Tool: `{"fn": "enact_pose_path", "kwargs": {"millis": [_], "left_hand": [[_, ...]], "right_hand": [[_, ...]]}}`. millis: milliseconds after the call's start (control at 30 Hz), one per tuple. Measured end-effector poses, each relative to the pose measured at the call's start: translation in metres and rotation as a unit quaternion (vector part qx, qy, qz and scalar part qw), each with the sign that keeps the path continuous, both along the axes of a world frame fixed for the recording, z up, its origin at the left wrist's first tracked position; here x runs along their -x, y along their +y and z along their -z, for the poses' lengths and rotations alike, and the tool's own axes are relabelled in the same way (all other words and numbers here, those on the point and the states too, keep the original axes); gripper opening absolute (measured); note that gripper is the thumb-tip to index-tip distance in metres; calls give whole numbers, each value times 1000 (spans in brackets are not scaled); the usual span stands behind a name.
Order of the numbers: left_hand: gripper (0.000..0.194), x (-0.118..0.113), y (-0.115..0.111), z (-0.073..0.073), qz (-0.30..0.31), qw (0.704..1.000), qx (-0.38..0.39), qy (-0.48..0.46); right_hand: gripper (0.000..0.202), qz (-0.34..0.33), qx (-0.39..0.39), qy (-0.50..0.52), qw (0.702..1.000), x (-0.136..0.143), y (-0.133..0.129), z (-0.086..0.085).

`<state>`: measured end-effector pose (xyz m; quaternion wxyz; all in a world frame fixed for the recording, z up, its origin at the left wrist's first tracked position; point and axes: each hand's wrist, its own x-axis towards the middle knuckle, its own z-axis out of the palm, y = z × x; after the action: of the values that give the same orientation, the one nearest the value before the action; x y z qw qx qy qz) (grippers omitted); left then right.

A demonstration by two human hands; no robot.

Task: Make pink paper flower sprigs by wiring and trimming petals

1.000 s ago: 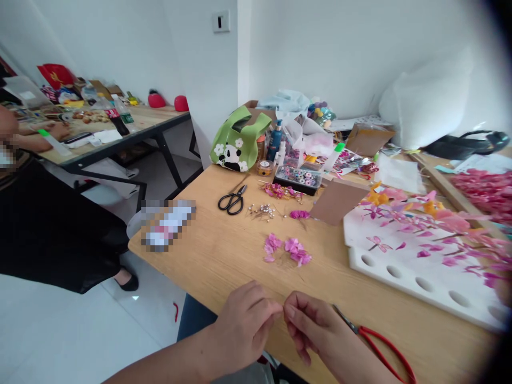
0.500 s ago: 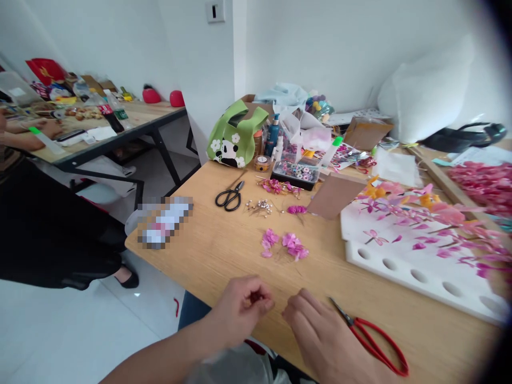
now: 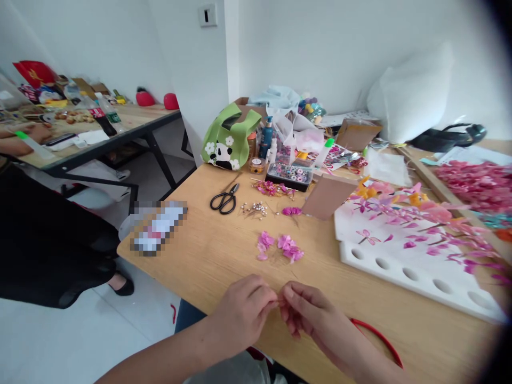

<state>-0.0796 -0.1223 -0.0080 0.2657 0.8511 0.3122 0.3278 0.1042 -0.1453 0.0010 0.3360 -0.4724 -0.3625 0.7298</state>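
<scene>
My left hand (image 3: 250,312) and my right hand (image 3: 306,312) meet fingertip to fingertip above the table's front edge. Both are pinched closed, and whatever lies between the fingers is too small to make out. Red-handled scissors (image 3: 378,337) lie partly hidden under my right hand and forearm. Just beyond the hands are two small heaps of pink petals, a left one (image 3: 264,245) and a right one (image 3: 290,248), with fine wires. Farther back lie a bunch of pearl-tipped stems (image 3: 255,210) and a bundle of magenta petals (image 3: 292,211).
Black scissors (image 3: 224,199) lie left of the stems. A white foam block with holes (image 3: 426,284) and pink flower sprays stands right. At the back are a green panda bag (image 3: 230,140) and a bead box (image 3: 290,176). A person in a black skirt (image 3: 48,234) is at left.
My hands have come together, the right one turning so its thumb faces up. The right hand and forearm now cover more of the red scissors. The view has shifted slightly.
</scene>
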Motion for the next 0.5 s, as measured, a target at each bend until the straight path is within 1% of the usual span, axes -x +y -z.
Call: {"fn": "enact_pose_path", "kwargs": {"millis": [67, 133, 200, 267, 300, 333, 367, 400, 433, 467, 500], "left_hand": [[14, 0, 2, 2, 0, 999, -31, 11], [17, 0, 5, 2, 7, 999, -39, 14], [16, 0, 7, 1, 17, 999, -36, 19], [18, 0, 7, -1, 21, 1000, -14, 15], [20, -1, 7, -3, 20, 1000, 8, 2], [20, -2, 7, -4, 15, 999, 45, -16], [19, -3, 7, -4, 7, 993, 106, -42], [19, -4, 7, -4, 0, 978, 193, -77], [20, -5, 8, -4, -5, 947, 299, -114], [23, -5, 9, -3, -7, 898, 413, -151], [26, -5, 11, -1, 0, 834, 522, -178]], "right_hand": [[44, 0, 8, -6, 1000, 0, 2, 2], [47, -2, 11, -24, 1000, -2, 2, 3], [49, -5, -1, -54, 999, -3, 1, 4], [46, -12, -47, -114, 992, -3, -3, 5], [43, -19, -90, -165, 982, -3, -5, 6], [39, -26, -146, -228, 962, -2, -7, 6], [35, -31, -218, -293, 930, -2, -10, 6], [32, -31, -306, -350, 885, -2, -12, 5], [30, -31, -397, -393, 829, -2, -13, 3], [29, -38, -481, -424, 766, -2, -13, 0], [29, -52, -553, -444, 703, -3, -13, -4]]}}
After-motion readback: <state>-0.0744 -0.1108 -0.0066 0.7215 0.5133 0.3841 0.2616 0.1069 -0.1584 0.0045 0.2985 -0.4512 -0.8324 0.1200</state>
